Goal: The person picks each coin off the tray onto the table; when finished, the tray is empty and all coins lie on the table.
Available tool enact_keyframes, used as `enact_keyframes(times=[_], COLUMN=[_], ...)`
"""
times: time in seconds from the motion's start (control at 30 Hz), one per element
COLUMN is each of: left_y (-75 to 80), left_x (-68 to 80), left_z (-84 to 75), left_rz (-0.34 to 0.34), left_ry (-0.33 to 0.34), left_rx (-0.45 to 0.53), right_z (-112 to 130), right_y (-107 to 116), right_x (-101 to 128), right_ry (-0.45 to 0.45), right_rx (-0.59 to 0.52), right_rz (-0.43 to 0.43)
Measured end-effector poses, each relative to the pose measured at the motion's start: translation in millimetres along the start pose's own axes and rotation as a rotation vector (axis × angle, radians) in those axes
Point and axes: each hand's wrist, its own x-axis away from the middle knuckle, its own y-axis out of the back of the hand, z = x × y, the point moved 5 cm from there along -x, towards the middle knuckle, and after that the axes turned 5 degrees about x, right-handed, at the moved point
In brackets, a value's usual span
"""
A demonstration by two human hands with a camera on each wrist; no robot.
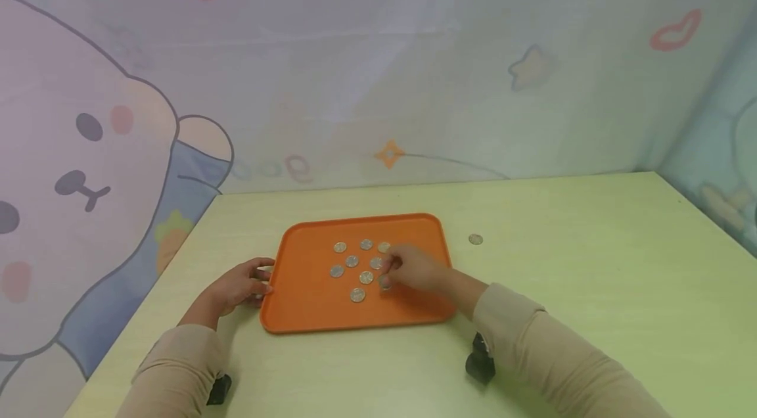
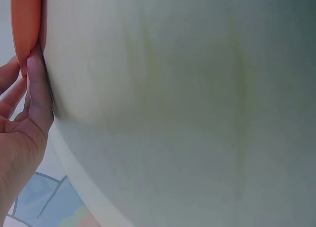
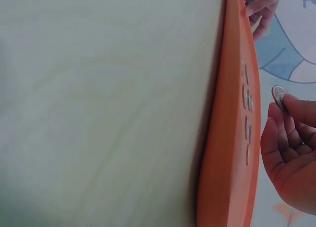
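An orange tray (image 1: 307, 306) lies on the pale green table (image 1: 591, 286) with several silver coins (image 1: 351, 261) spread over its middle. My right hand (image 1: 391, 267) hovers over the tray's right half. The right wrist view shows a coin (image 3: 278, 95) pinched upright between its fingertips, just above the tray (image 3: 224, 153). My left hand (image 1: 265, 278) is at the tray's left edge. In the left wrist view its fingers (image 2: 37, 79) hold the orange rim (image 2: 27, 24).
One loose coin (image 1: 476, 239) lies on the table to the right of the tray. A cartoon-printed curtain (image 1: 89, 142) closes the table in at the back and on both sides. The table's left edge (image 1: 148, 300) runs close to my left hand.
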Motion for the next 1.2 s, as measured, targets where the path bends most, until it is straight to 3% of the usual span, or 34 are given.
enact_keyframes(times=[0.33, 0.67, 0.93, 1.2], left_y=[-0.1, -0.8, -1.1, 0.2], left_x=[1.0, 0.3, 0.5, -1.1], left_z=[1.1, 0.2, 0.7, 1.1], left_rz=[0.002, -0.003, 0.006, 0.01], left_ry=[-0.006, -0.006, -0.009, -0.004], left_rx=[0.001, 0.006, 0.01, 0.007], right_z=[-8, -31, -46, -57], right_y=[26, 63, 92, 118], right_x=[7, 14, 24, 36], right_ry=[0.055, 0.022, -0.01, -0.023], right_rx=[-0.071, -0.135, -0.056, -0.07], right_rz=[-0.015, -0.075, -0.13, -0.174])
